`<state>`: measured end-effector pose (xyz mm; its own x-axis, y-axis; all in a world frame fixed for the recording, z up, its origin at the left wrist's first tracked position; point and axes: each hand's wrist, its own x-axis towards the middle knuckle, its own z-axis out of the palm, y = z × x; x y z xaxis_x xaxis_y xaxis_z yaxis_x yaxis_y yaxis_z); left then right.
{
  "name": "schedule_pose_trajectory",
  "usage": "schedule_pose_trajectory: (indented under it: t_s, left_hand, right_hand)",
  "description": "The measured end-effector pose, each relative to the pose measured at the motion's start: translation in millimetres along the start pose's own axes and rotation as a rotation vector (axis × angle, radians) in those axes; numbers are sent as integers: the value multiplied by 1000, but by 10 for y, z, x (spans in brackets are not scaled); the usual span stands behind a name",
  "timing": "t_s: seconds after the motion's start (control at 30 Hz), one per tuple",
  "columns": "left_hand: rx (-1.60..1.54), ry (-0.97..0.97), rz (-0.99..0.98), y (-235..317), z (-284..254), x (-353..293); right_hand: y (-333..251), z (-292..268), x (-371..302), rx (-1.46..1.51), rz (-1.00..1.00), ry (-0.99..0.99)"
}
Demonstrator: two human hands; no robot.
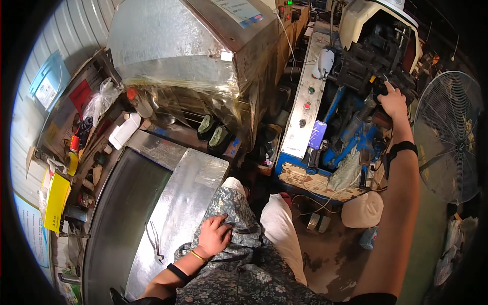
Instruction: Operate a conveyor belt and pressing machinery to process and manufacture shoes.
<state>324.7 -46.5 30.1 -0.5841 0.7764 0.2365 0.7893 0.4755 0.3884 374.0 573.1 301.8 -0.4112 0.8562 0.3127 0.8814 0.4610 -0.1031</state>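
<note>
My left hand (213,236) lies on the dark floral apron (231,203) over my thigh, its fingers loosely spread and nothing in them. On the bare metal sheet (178,198) beside that forearm are slim metal tongs or pliers (155,244). My right arm stretches far out to the blue and black machine (351,132). At its dark upper works, my right hand (394,103) has its fingers apart, the index finger extended towards the mechanism. Whether the fingertips touch a part I cannot tell. No held object shows there.
A control panel (300,119) with coloured buttons runs along the machine's left side. A large caged fan (450,137) stands close beyond my right forearm. A whitish plastic jug (362,209) and a foot pedal (318,222) sit on the floor. A plastic-wrapped metal hood (173,46) rises ahead.
</note>
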Motion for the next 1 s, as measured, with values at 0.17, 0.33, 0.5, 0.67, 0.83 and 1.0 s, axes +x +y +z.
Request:
schedule_pose_trajectory:
  t_s: [0.17,0.33,0.5,0.67,0.83,1.0]
  left_hand:
    - [-2,2,2,-19,18,-14]
    - [11,19,9,7,0,-21]
    - [-5,23,9,-16,-9,-33]
    - [-7,28,29,1,14,37]
    - [-16,70,27,-72,75,-39]
    - [-15,92,57,-85,90,-83]
  right_hand:
    - [-6,18,18,6,-4,5]
    - [-17,-22,-55,23,-1,14]
    - [-80,-15,-61,31,16,-3]
    - [60,32,10,29,-13,44]
    - [-80,-37,-138,47,-31,83]
    - [-134,80,-477,43,-2,86]
